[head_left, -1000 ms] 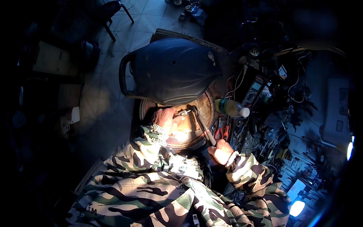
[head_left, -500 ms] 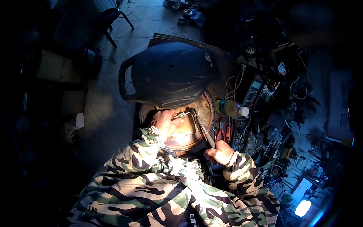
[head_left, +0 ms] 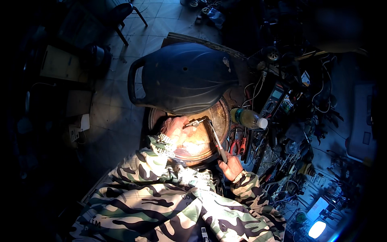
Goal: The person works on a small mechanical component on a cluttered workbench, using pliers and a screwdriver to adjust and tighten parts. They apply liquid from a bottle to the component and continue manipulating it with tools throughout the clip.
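Observation:
My left hand (head_left: 174, 128) is closed around a small silvery metal piece (head_left: 196, 122), which sticks out to the right over a round, worn metal plate (head_left: 193, 146). My right hand (head_left: 231, 167) grips the handle of a hammer (head_left: 218, 144). It has a metal shaft and a light brown grip. The hammer's dark head is up beside the free end of the metal piece; whether they touch I cannot tell. A large dark plastic shell (head_left: 183, 76) with a loop handle covers the far part of the plate.
Right of the plate lies a capped bottle (head_left: 250, 118), with red-handled pliers (head_left: 234, 146) nearer me. Beyond the bottle are a multimeter (head_left: 274, 99) and loose cables. Tools and parts crowd the right side, where a bright lamp (head_left: 317, 229) glows. A chair (head_left: 121, 20) stands far left.
My right hand has shifted slightly left, and the hammer stands more upright in view. My left hand keeps the metal piece in nearly the same place. The whole view has shifted a little.

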Demonstrator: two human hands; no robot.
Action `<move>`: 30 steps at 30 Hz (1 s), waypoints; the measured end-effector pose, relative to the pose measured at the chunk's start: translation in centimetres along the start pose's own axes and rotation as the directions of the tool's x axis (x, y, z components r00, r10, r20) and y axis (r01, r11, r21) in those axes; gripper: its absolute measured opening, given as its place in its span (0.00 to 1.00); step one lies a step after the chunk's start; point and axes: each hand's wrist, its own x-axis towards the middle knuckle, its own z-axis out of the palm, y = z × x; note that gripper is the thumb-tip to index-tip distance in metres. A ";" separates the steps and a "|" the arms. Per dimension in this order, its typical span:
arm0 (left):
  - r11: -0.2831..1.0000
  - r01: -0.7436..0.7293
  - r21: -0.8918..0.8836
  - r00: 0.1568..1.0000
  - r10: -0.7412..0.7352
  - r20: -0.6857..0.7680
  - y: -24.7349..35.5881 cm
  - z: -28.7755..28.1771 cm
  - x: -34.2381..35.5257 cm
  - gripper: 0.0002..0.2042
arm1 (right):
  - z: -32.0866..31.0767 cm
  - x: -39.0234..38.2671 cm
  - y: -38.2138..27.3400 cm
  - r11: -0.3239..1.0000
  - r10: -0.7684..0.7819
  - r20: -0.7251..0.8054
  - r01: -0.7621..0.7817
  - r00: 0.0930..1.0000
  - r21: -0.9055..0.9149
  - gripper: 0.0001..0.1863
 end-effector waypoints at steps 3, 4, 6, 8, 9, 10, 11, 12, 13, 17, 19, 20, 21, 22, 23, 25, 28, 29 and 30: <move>0.999 0.019 0.048 1.000 -0.019 -0.001 -0.3 0.0 0.0 0.16 | -0.2 0.0 -0.4 0.993 -0.112 -0.038 0.113 0.993 0.040 0.26; 0.997 0.028 0.068 1.000 -0.028 -0.005 -0.2 -0.1 -0.2 0.16 | -0.3 0.1 -0.6 0.994 -0.104 -0.019 0.104 0.994 0.033 0.26; 0.995 0.022 0.098 1.000 -0.020 -0.021 0.1 -0.1 -0.2 0.14 | -0.6 0.3 -0.7 0.997 -0.078 -0.002 0.078 0.997 0.010 0.27; 0.996 0.009 0.091 1.000 -0.009 -0.001 -0.1 0.1 0.5 0.14 | -0.5 0.4 -0.3 0.997 -0.079 -0.013 0.079 0.997 0.014 0.28; 0.997 0.030 0.078 0.999 -0.031 0.011 -0.3 0.1 0.4 0.14 | -0.6 0.4 -0.2 0.996 -0.088 0.001 0.088 0.996 0.021 0.28; 0.997 0.050 0.065 0.998 -0.052 0.024 -0.6 0.1 0.4 0.14 | -0.9 0.5 -0.3 0.996 -0.078 0.035 0.076 0.996 0.041 0.29; 0.999 0.036 0.023 0.999 -0.036 0.015 -1.1 0.3 0.3 0.14 | -1.3 0.5 -0.4 0.996 -0.067 0.069 0.063 0.995 0.060 0.29; 1.000 0.011 -0.021 1.000 -0.011 0.009 -1.6 0.5 0.4 0.15 | -1.5 0.5 -0.4 0.996 -0.055 0.093 0.048 0.994 0.076 0.30; 0.998 -0.013 -0.064 1.000 0.013 0.002 -1.9 0.7 0.5 0.15 | -1.5 0.5 -0.3 0.994 -0.065 0.093 0.056 0.994 0.093 0.30; 0.999 -0.003 -0.052 1.000 0.003 0.009 -1.6 0.4 0.3 0.15 | -1.7 0.5 -0.4 0.991 -0.075 0.106 0.062 0.992 0.120 0.31; 1.000 0.026 -0.001 0.999 -0.026 0.021 -0.6 0.0 0.1 0.15 | -1.7 0.3 -0.5 0.990 -0.069 0.107 0.055 0.992 0.129 0.31; 1.000 0.019 -0.004 0.999 -0.019 0.026 -0.6 0.0 0.1 0.14 | -1.7 0.2 -0.5 0.989 -0.070 0.105 0.055 0.992 0.136 0.31; 1.000 0.015 -0.008 0.999 -0.015 0.033 -0.7 0.0 0.2 0.13 | -1.7 0.1 -0.5 0.988 -0.069 0.106 0.054 0.992 0.143 0.31; 1.000 0.011 -0.012 0.999 -0.010 0.038 -0.7 0.0 0.2 0.12 | -1.8 0.1 -0.6 0.990 -0.071 0.110 0.056 0.991 0.127 0.31; 1.000 0.021 -0.007 0.999 -0.021 0.042 -0.6 -0.1 0.1 0.12 | -1.8 0.2 -0.8 0.992 -0.073 0.114 0.060 0.991 0.111 0.31; 1.000 0.030 0.001 0.998 -0.030 0.057 -0.1 -0.3 0.2 0.12 | -1.9 0.3 -1.0 0.994 -0.073 0.107 0.063 0.992 0.088 0.31; 0.998 0.057 -0.029 0.994 -0.054 0.096 0.2 -0.4 0.5 0.12 | -1.8 0.4 -1.0 0.995 -0.071 0.083 0.065 0.994 0.072 0.31; 0.998 0.052 -0.023 0.995 -0.050 0.089 0.1 -0.4 0.4 0.13 | -1.6 0.4 -0.8 0.995 -0.074 0.079 0.068 0.994 0.072 0.30; 0.999 0.045 -0.021 0.996 -0.043 0.081 -0.4 -0.2 0.4 0.13 | -1.5 0.5 -0.7 0.995 -0.075 0.074 0.071 0.994 0.066 0.30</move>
